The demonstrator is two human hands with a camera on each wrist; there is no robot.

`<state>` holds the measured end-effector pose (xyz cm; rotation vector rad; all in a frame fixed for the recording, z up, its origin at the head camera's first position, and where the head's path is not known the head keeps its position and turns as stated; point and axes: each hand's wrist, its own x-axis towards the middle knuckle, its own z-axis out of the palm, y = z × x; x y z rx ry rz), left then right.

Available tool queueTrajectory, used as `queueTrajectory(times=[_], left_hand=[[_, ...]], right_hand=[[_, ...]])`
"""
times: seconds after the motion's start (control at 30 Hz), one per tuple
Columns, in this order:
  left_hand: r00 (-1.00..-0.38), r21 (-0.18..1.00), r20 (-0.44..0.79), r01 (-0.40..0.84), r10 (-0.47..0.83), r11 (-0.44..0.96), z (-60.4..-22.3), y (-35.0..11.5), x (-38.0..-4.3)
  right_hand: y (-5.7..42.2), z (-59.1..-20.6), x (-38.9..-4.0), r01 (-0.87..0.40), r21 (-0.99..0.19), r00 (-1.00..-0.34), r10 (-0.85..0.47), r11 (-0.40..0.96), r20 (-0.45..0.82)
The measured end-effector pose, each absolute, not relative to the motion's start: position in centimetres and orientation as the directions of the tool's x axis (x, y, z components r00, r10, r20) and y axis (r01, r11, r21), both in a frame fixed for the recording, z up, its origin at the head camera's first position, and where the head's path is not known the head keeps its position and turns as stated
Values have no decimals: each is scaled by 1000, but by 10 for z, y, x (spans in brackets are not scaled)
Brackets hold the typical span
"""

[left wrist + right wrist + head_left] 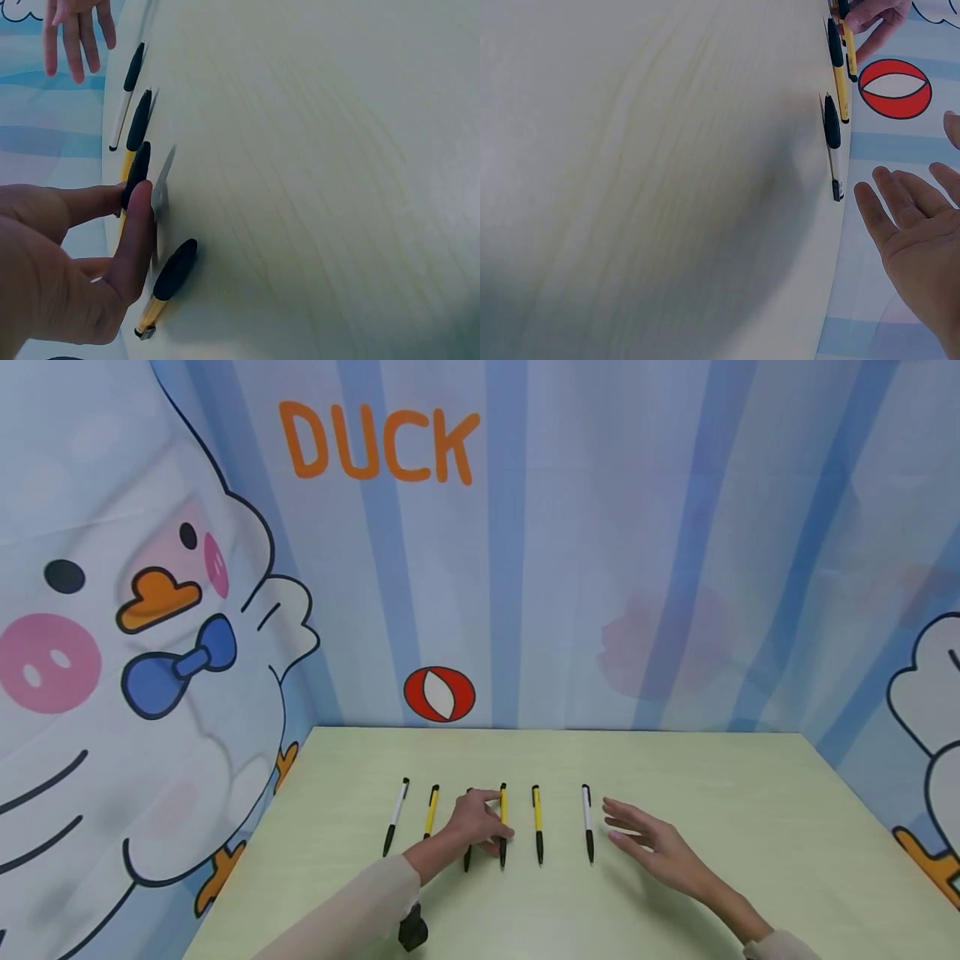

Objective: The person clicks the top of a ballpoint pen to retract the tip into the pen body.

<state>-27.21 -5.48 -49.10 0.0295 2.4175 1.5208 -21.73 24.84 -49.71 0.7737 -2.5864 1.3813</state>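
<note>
My left hand (474, 821) pinches a yellow pen (504, 802) with a black grip between thumb and fingers; in the left wrist view the thumb presses against the black grip (137, 166). Mostly covered by this hand is another pen (468, 860). To its left lie a yellow pen (432, 808) and a white pen (397, 814). On the other side lie a yellow pen (537, 818) and, farther right, a white pen (587, 814). My right hand (660, 852) holds nothing, its fingers extended just right of that white pen and apart from it.
The pens form a row across a pale wood-patterned table (712, 793), black grips toward me. Behind stands a blue striped backdrop (570, 568) with duck drawings. A small black object (413, 929) shows beneath the left sleeve.
</note>
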Motion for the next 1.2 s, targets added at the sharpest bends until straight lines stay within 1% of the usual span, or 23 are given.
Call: queueTrajectory(times=[0.07,0.17,0.3,0.37,0.47,0.53,0.63,0.77,0.9,1.03,1.2], left_hand=[[-962,853,-220,-111,158,510,-491,-54,-274],[-974,774,-168,-37,149,633,-491,-52,-277],[-984,689,-87,51,153,723,-495,-50,-279],[-985,681,-78,62,156,730,-496,-50,-280],[-982,707,-117,21,146,707,-494,-50,-282],[-979,745,-151,-22,136,666,-491,-51,-283],[-978,801,-165,-56,130,596,-484,-54,-286],[-980,871,-123,-30,158,490,-476,-52,-287],[-970,900,-112,-8,214,436,-477,-40,-285],[-968,857,-129,1,216,515,-486,-20,-285],[-975,740,-93,68,202,669,-495,4,-290]], right_hand=[[248,-497,-217,-479,-752,-866,-382,452,322],[247,-497,-218,-469,-760,-870,-380,449,313],[247,-498,-218,-465,-763,-871,-386,448,304],[248,-499,-218,-466,-761,-870,-389,451,302],[250,-498,-218,-459,-762,-874,-384,456,297],[252,-497,-217,-462,-759,-874,-381,460,301],[254,-496,-218,-474,-749,-869,-384,463,313],[254,-494,-222,-491,-739,-861,-383,461,334],[251,-495,-227,-491,-745,-862,-379,451,338],[247,-496,-232,-483,-759,-862,-387,437,326],[247,-496,-231,-471,-768,-868,-383,434,316]])
